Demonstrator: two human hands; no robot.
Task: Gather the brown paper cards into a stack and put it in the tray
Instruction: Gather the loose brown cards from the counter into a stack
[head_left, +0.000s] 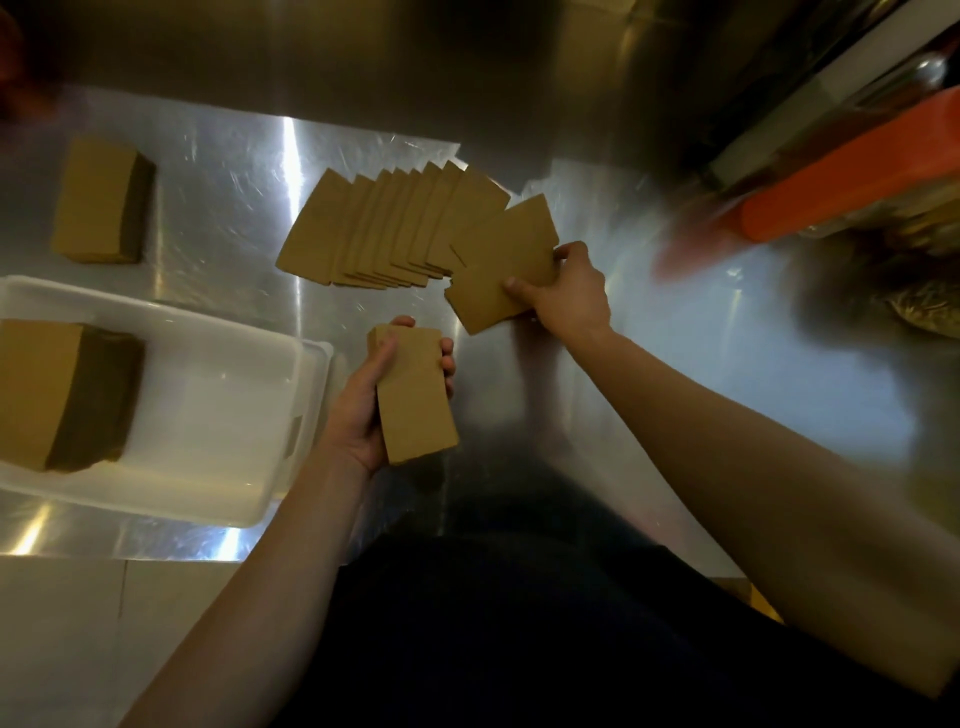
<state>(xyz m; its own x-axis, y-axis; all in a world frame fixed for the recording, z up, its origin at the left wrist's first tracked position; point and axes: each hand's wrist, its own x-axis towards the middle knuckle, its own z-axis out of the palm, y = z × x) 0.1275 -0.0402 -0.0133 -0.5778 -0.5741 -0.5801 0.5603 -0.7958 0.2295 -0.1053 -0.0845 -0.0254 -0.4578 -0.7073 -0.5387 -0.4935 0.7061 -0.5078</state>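
Orange bar (857, 171) far right; brown card stack (101, 200) beyond white tray (218, 400).

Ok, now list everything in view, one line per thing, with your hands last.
fanned cards: roughly ten, brown, overlapping in a row at mid table
end card: one or a few, cannot tell, brown, at the right end of the fan, pinched by the right hand
hand stack: one, brown, held in the left hand
tray stack: one, brown, in the left part of the tray
table stack: one, brown, far left on the table
tray: one, white, near left
table: one, shiny metal, under everything
orange object: one, orange, blurred, far right
left hand: one, grips the hand stack
right hand: one, pinches the end card
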